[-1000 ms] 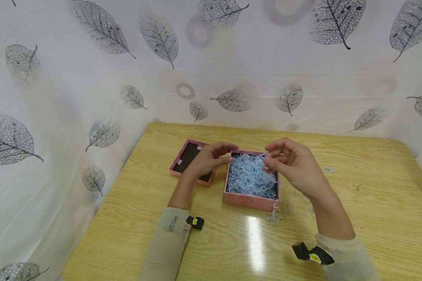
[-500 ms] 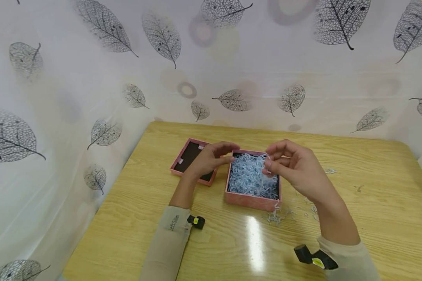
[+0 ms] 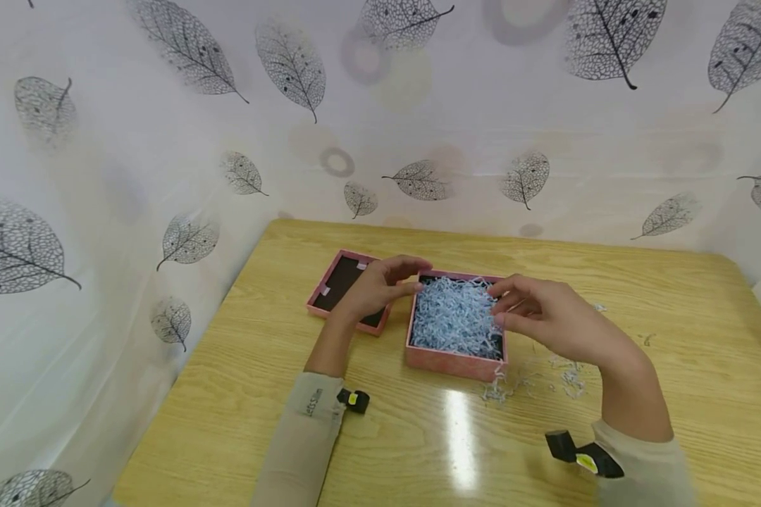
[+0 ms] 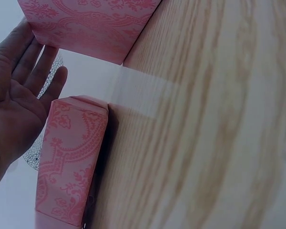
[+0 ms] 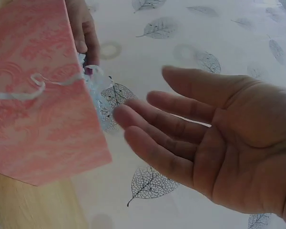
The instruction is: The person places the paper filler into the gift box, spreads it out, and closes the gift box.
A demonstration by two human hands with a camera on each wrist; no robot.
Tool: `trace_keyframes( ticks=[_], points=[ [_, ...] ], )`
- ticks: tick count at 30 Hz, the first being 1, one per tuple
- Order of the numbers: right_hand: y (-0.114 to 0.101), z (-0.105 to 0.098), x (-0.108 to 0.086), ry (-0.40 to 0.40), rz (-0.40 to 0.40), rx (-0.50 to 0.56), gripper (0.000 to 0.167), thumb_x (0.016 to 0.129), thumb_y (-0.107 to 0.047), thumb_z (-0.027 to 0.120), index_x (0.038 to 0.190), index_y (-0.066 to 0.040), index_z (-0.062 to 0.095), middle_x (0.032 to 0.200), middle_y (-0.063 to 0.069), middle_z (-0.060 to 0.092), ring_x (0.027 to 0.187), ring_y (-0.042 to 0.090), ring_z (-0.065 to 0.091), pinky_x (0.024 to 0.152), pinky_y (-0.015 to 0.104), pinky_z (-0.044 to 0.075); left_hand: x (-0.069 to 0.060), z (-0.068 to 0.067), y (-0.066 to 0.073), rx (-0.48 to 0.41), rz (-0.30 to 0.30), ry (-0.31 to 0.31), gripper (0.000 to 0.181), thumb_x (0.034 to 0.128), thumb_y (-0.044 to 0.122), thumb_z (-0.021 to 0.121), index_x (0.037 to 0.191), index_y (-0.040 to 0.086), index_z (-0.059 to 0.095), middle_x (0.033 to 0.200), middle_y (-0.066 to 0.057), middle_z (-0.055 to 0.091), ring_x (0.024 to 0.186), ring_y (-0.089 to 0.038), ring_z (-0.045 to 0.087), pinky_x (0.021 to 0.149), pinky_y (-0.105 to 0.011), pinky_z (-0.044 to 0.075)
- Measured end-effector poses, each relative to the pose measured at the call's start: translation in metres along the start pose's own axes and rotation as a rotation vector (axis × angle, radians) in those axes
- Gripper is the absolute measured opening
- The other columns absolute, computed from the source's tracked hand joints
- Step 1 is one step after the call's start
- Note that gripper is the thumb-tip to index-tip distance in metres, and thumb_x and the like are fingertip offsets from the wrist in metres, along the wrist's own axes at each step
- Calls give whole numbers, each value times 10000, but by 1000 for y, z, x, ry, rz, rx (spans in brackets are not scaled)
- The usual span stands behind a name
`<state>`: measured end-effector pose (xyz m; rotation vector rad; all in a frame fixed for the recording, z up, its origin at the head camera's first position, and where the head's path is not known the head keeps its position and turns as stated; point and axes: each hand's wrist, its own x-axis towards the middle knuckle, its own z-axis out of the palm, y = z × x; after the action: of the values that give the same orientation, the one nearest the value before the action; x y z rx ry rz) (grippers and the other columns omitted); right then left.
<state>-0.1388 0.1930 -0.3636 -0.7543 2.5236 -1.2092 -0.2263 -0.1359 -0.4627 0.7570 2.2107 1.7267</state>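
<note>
In the head view, a pink box [image 3: 454, 365] sits on the table, filled with pale blue shredded paper [image 3: 453, 317]. My left hand [image 3: 380, 287] rests at the box's far left corner, thumb near its left rim. The left wrist view shows that hand's fingers [image 4: 31, 64] fairly straight and touching the box's patterned side [image 4: 93, 28]. Above the right rim hovers my right hand [image 3: 539, 310]; in the right wrist view its loosely bent fingers [image 5: 167, 138] hold nothing and stay apart from the box [image 5: 38, 105]. A pale paper strand [image 5: 62, 82] lies across the box's side.
Left of the box lies its likely lid [image 3: 342, 285], pink-edged with a dark inside, partly behind my left hand. Loose paper shreds [image 3: 496, 391] lie by the box's front right corner, with more shreds [image 3: 571, 380] farther right. A leaf-print curtain [image 3: 456, 127] hangs behind the table.
My right hand has drawn back to the right and its fingers have loosened. A pale strand seen at its fingertips earlier no longer shows there. The left hand and box have stayed put.
</note>
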Motion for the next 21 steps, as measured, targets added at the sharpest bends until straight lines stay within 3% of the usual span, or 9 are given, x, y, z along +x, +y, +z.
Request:
trace_keyframes(
  ticks=[5,8,10,12,18,21],
  points=[
    [3,6,9,62,12,199,314,1111,-142,579,1367,37,603,1183,174,727,1061,287,747,895,318,621,1,1,-1,13,1,4,385,1039,219,716,1420,194,667,1416,23,664,1424,-161,535,1198,-520,414],
    [6,23,26,9,23,355,332,1128,-128,531,1364,102,572,1190,237,706,1076,334,741,912,371,625,0,1,-2,16,2,8,384,1039,230,716,1419,204,666,1409,37,666,1416,-144,541,1185,-459,441],
    [7,37,36,-47,42,399,333,1133,-118,512,1356,125,561,1173,249,704,1075,345,735,908,390,628,0,0,-2,11,7,8,386,1038,229,716,1420,195,664,1405,32,669,1410,-147,548,1173,-436,456],
    [7,49,42,-80,59,365,310,1128,-101,513,1323,129,584,1132,235,721,1032,327,746,878,396,637,1,0,-3,9,9,6,389,1038,231,718,1421,195,664,1407,32,667,1407,-148,550,1164,-434,464],
    [-3,65,46,-53,41,20,229,1091,-122,585,1209,39,696,981,78,754,872,168,713,776,389,605,1,0,-2,13,9,-1,394,1035,236,721,1424,203,664,1421,21,660,1415,-167,544,1176,-498,447],
    [-3,59,41,-57,-2,12,235,1083,-145,614,1238,11,696,1025,60,754,915,156,713,802,373,607,1,0,-1,13,7,-1,397,1035,227,721,1427,199,661,1423,14,658,1416,-174,544,1170,-498,453]
  ],
)
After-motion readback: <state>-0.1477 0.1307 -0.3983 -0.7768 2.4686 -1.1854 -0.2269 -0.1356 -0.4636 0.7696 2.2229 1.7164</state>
